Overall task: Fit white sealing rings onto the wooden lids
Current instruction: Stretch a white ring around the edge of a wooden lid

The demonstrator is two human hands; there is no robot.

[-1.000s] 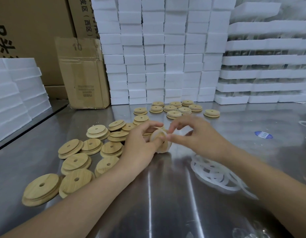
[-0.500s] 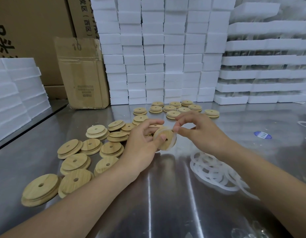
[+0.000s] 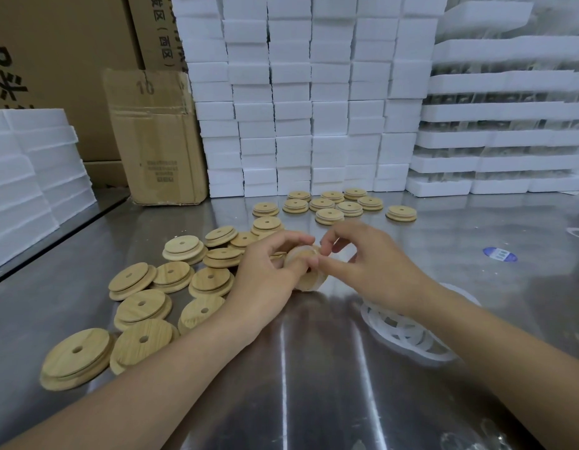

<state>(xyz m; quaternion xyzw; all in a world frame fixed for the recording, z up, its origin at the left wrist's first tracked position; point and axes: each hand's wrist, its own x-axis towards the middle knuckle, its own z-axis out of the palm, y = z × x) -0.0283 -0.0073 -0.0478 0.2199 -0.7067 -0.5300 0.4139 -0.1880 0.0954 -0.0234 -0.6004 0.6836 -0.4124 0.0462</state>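
Presently left hand [image 3: 265, 274] and right hand [image 3: 374, 264] pinch a tilted round wooden lid [image 3: 306, 271]; white sealing rings [image 3: 411, 347] heaped under right wrist, spare lids [image 3: 210, 280] beyond left.

- The left forearm [image 3: 151, 378] and right forearm [image 3: 496, 345] are seen bare to the frame's edge.
- The left hand [image 3: 265, 274] and right hand [image 3: 376, 271] are shown bare.

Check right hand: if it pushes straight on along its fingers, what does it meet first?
Right hand pinches the wooden lid; straight on, likely the left hand beyond it, depth unclear.
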